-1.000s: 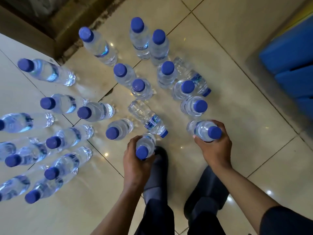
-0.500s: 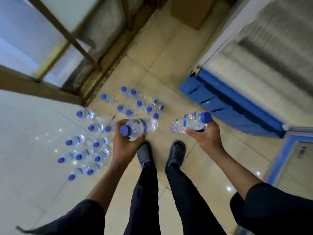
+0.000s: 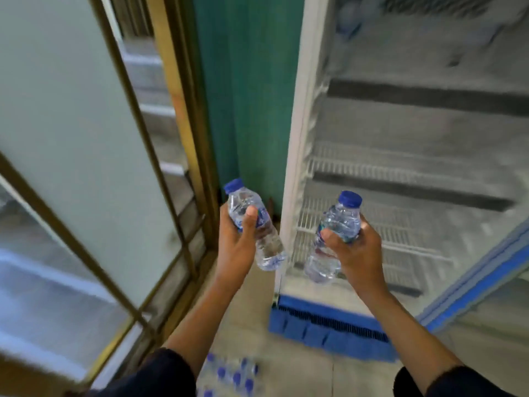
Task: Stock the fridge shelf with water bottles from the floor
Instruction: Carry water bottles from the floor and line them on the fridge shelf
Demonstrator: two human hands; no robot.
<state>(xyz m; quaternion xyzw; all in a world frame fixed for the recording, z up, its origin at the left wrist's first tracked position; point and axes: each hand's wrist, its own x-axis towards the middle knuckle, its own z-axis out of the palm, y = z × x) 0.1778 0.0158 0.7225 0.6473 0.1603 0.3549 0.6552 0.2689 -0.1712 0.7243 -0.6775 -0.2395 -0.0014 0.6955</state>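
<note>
My left hand point(image 3: 239, 242) grips a clear water bottle point(image 3: 266, 245) with a blue cap, held cap-up in front of the green wall. My right hand point(image 3: 355, 253) grips a second blue-capped bottle point(image 3: 336, 224), tilted, just in front of the open fridge's lower wire shelf point(image 3: 400, 236). The fridge point(image 3: 300, 138) stands open with white wire shelves; blurred bottle shapes show on the top shelf point(image 3: 347, 15). Several more bottles point(image 3: 232, 376) stand on the floor at the bottom of the view, blurred.
The fridge's blue base grille point(image 3: 329, 328) sits near the floor. Its open door point(image 3: 469, 285), blue-edged, juts out at the right. A gold-framed glass door point(image 3: 86, 138) fills the left side. A green wall point(image 3: 246, 81) stands between them.
I have risen from the floor with a bottle in each hand and turned toward the open fridge. The bottles on the floor now lie at the bottom of the view.
</note>
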